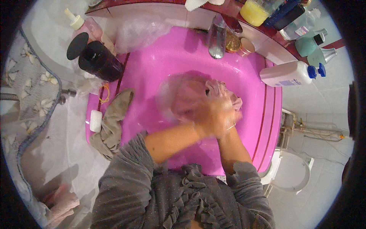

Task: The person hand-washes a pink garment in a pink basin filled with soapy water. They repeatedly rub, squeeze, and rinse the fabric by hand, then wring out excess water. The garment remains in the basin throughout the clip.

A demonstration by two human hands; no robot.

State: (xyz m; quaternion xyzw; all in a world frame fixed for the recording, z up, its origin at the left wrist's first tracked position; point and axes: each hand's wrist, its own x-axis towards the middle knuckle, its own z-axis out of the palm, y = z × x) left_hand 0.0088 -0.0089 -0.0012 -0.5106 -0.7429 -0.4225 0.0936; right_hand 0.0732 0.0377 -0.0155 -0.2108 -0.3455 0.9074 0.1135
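A wet pink cloth lies bunched in the basin of a bright pink sink, partly in cloudy water. Both hands are blurred and close together on the cloth's right part. My left hand, on the arm from the left side of the picture, overlaps the other; my right hand, with a thin bracelet at its wrist, is against it, and folds of cloth stick out above and beside the fingers. Which fingers belong to which hand cannot be told exactly, nor can left and right be fully sorted.
A metal faucet stands at the sink's back. On the left rim lie a grey-green cloth, a white soap bar and a black container. A white pump bottle stands at right, with several bottles on the shelf above.
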